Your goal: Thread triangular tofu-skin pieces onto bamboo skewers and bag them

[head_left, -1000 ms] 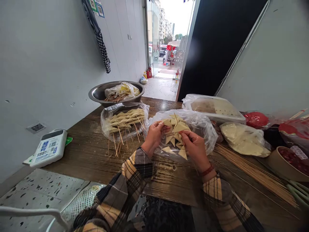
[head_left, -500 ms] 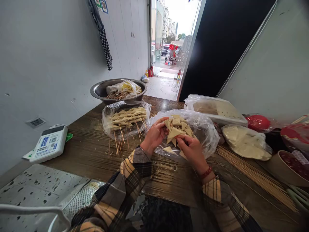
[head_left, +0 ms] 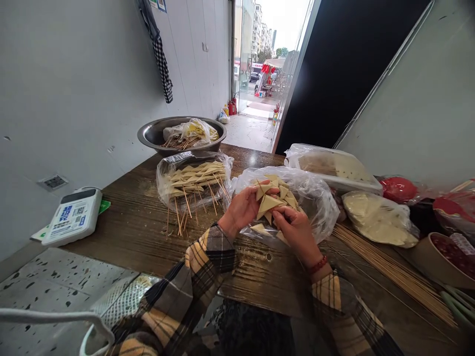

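Note:
Over a clear plastic bag (head_left: 319, 207) of loose tan tofu triangles, both my hands work close together. My left hand (head_left: 243, 208) is closed on a tofu triangle (head_left: 267, 203) with a thin bamboo skewer running through it. My right hand (head_left: 295, 228) pinches the same piece from below and to the right. More triangles (head_left: 285, 193) lie heaped in the bag just beyond my fingers. Left of it, another bag (head_left: 193, 180) holds finished skewers with their sticks fanning toward me.
A steel basin (head_left: 152, 136) with bagged skewers stands at the back left. A white scale (head_left: 72, 215) sits at the table's left edge. Right: a bundle of bare bamboo skewers (head_left: 393, 272), bagged tofu sheets (head_left: 374, 217), a covered tray (head_left: 330, 165), red bagged items, a brown bowl (head_left: 441, 259).
My hands drew together over the bag and lifted a triangle between them. The right hand moved up and left toward the left hand. The camera shifted slightly.

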